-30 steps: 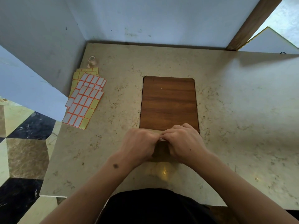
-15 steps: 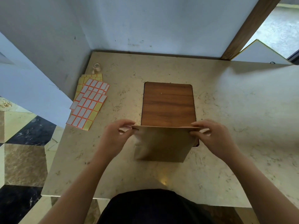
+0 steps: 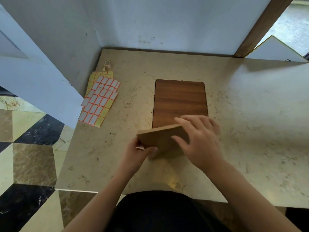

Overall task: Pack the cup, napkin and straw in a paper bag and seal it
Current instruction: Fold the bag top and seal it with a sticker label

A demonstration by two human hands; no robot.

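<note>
We've got the paper bag [image 3: 163, 139] near the worktop's [image 3: 250, 131] front edge, left hand [image 3: 138, 152] pinching its left end, right hand [image 3: 200, 141] open and flat on top: press the fold evenly, then sticker it.

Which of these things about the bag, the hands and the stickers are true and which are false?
1. The left hand holds the bag at its left end. True.
2. The sticker sheets lie to the right of the wooden board. False: they lie to its left, near the wall.
3. The right hand rests on the bag's right part. True.
4. The bag's top is wide open. False: it looks folded shut.
5. A cup stands on the table beside the bag. False: no cup shows outside the bag.
</note>
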